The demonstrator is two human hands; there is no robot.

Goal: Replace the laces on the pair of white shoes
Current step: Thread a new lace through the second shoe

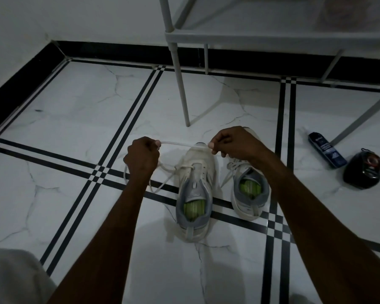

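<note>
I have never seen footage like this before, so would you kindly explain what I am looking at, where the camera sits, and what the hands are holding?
There is no machine here. The single picture comes from a camera worn on a person's head, looking forward and down, so the two bare forearms reaching in from the bottom are that person's own.

On the tiled floor stand two white shoes side by side, heels toward the camera: the left shoe and the right shoe. The left hand and right hand each pinch one end of a white lace, stretched between them above the left shoe.

To the right lie a dark blue tube and a black rounded object. Behind stands a white metal rack.
</note>
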